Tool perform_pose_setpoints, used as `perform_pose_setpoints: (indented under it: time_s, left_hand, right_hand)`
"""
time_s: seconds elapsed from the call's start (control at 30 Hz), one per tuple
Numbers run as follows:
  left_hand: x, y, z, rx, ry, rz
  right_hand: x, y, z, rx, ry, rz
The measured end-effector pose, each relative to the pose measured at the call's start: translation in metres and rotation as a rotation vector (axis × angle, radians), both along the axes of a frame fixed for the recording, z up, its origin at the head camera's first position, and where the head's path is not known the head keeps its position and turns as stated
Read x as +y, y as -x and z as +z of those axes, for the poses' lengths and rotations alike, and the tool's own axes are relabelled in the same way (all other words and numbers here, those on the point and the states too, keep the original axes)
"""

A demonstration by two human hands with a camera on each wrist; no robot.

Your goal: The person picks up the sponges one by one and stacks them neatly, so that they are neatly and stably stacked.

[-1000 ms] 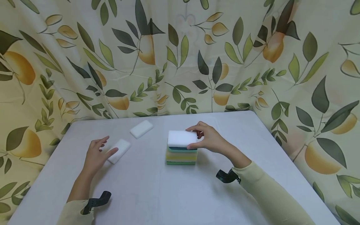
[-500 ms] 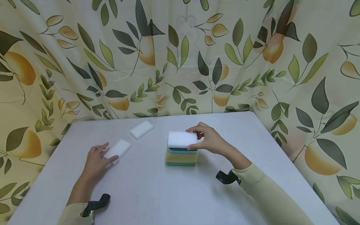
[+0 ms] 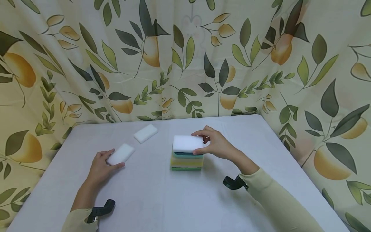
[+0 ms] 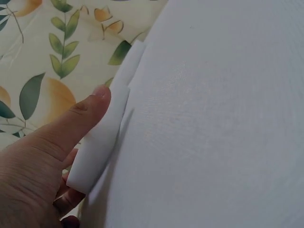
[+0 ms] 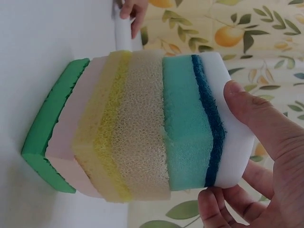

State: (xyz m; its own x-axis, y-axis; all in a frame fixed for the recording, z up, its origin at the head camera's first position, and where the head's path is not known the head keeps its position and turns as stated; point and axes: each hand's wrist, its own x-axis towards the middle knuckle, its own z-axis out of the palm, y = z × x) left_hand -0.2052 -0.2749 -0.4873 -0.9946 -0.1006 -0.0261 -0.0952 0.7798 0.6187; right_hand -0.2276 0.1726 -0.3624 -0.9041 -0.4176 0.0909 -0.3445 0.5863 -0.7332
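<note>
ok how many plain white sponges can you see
3: the top sponge of the stack, in the right hand; the near sponge, in the left hand; the far sponge, lying beyond it.

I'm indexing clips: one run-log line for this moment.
left hand: grips near white block; right hand: grips top block of sponge stack; far white block: untouched

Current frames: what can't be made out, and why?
Head: back of the sponge stack, hidden by its front.
Head: right end of the top white block, partly covered by the right hand.
Left wrist: part of the far white block, behind the near white block.
Left wrist: finger parts of the left hand, behind the same block.
Right wrist: much of the left hand, off the top edge.
</note>
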Motion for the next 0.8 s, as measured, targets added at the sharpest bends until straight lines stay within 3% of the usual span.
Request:
perform_pose_setpoints:
  time_s: [0.8]
  left_hand:
    - [0.0003,-0.0011,-0.0014,0.033,0.049,-0.024]
  right_hand:
    - [-0.0004,-0.0004,-0.0013,-0.001,0.018,0.011]
